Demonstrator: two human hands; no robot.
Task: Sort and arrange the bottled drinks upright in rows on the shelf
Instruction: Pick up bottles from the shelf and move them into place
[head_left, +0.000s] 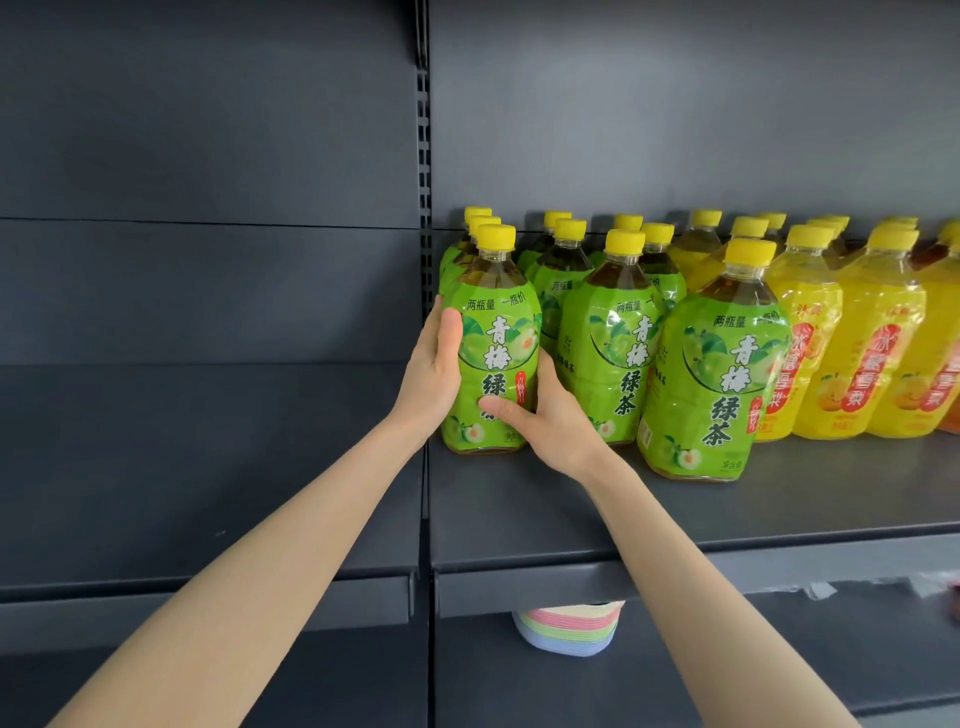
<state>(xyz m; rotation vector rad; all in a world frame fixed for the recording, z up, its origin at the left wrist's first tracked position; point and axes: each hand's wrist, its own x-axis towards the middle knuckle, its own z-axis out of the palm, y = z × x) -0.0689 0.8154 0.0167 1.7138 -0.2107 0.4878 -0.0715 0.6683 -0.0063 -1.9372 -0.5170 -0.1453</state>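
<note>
Bottle (491, 343) upright, clasped between both hands (434, 364)

Green-label bottles (491, 343) read "青梅绿茶" with "两瓶量 一瓶价" on top; yellow bottles (878, 332) carried red banners, roughly "冰糖雪梨".

Two bare, sleeveless forearms

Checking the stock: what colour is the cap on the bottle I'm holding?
Yellow. The cap on the held bottle shows clearly in the head view.
</note>
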